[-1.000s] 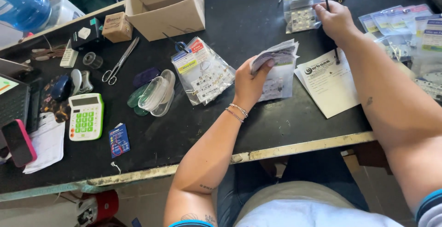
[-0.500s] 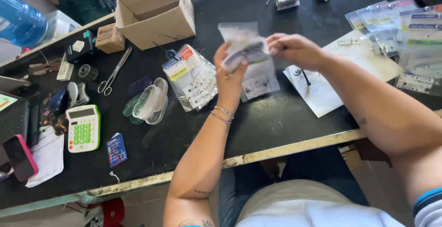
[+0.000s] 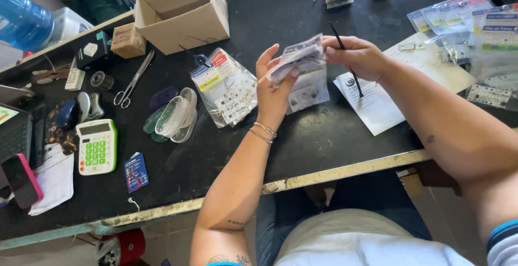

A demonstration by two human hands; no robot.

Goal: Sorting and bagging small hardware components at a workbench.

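The black worktable (image 3: 324,136) bears an open brown cardboard box (image 3: 183,12). Above it, the left hand (image 3: 275,85) pinches a fanned stack of small clear plastic packets (image 3: 299,58), raised for sorting; the right hand (image 3: 356,55) grips their edge and a thin black pen (image 3: 348,66).
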